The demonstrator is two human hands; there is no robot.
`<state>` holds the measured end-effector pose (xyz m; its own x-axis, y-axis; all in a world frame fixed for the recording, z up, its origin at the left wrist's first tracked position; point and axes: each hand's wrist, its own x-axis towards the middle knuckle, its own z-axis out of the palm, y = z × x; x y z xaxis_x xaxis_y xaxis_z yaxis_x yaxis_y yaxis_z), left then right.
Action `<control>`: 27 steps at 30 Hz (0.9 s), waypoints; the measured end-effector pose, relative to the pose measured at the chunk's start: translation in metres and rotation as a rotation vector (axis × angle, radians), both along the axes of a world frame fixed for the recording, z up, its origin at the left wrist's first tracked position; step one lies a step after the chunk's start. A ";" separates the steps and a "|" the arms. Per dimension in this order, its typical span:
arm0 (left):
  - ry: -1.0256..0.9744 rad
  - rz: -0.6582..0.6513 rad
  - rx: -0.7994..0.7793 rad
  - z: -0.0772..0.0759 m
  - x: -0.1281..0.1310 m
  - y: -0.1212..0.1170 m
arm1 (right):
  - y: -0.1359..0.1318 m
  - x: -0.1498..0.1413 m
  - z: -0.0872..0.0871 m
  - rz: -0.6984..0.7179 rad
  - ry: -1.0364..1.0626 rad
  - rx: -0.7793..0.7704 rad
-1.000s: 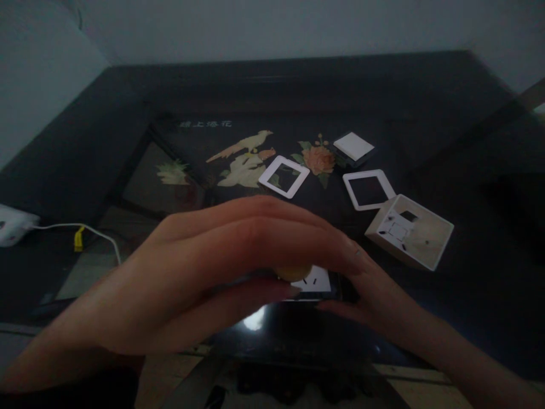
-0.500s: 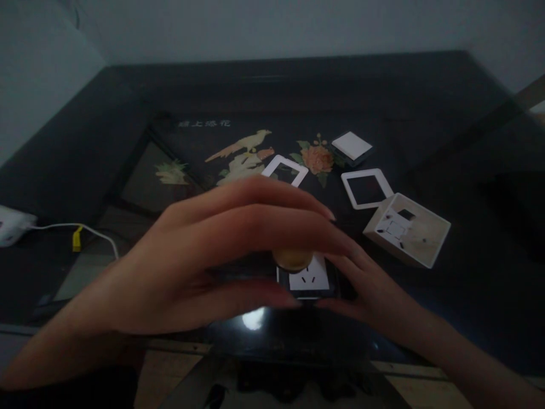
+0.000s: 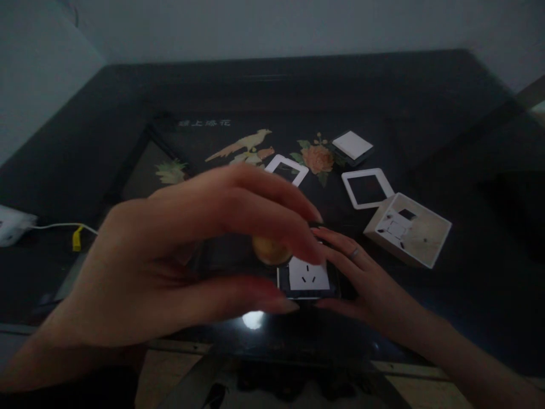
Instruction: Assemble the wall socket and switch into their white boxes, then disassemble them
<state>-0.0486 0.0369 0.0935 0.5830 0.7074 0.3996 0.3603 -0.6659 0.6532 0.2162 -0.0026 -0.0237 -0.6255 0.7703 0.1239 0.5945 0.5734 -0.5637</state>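
My left hand (image 3: 200, 244) arches over the near part of the table, its thumb and fingers spread apart. In the gap between them shows a yellowish, round-ended thing (image 3: 269, 250), perhaps the end of a handle; the index finger covers part of it, and its lower part is hidden. Just beside it lies a white wall socket (image 3: 309, 278) with slots, set in a dark frame with a pale edge. My right hand (image 3: 355, 264), a ring on one finger, rests at the socket's right side, thumb near and fingers far, holding it.
Beyond the hands lie two white square frames (image 3: 367, 188) (image 3: 293, 165) and a white square plate (image 3: 352, 145). A pale open box (image 3: 419, 230) sits tilted at right. At left, a white device (image 3: 15, 224) trails a cable with a yellow tag (image 3: 77, 238). The dark glassy tabletop (image 3: 272, 91) carries a bird-and-flower picture.
My left hand has drawn back to the left, its fingers more bent, uncovering more of the socket and my right hand. The yellowish thing has shifted left. My right hand stays at the socket.
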 end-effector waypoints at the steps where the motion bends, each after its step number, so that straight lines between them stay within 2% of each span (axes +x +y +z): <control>1: -0.037 0.053 0.014 -0.001 0.002 0.000 | 0.000 0.000 0.000 0.000 -0.007 -0.001; 4: -0.093 0.094 0.093 -0.003 0.006 0.001 | 0.000 0.000 -0.001 -0.002 -0.019 0.005; 8: 0.026 -0.132 0.117 -0.001 0.003 0.004 | 0.000 0.000 -0.002 -0.012 -0.009 0.001; 12: 0.096 -0.227 0.042 0.003 0.000 0.005 | 0.000 0.000 -0.001 -0.011 0.025 0.035; 15: 0.061 -0.185 0.084 0.004 0.003 0.006 | 0.000 -0.001 0.000 -0.015 0.028 0.049; 21: -0.076 0.060 0.175 -0.005 0.011 -0.002 | 0.000 0.000 0.001 -0.005 -0.005 0.015; 23: -0.093 0.102 0.131 -0.007 0.010 -0.005 | 0.000 0.000 0.001 -0.002 -0.020 0.017; 25: -0.068 0.110 0.019 -0.006 0.008 -0.006 | 0.000 0.000 0.000 -0.002 -0.024 0.019; 27: -0.020 0.019 -0.055 -0.003 0.006 -0.004 | 0.000 0.000 -0.001 -0.008 -0.018 0.017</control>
<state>-0.0425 0.0328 0.0908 0.5611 0.7397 0.3714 0.3590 -0.6218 0.6961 0.2165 -0.0029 -0.0242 -0.6214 0.7734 0.1258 0.6091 0.5778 -0.5433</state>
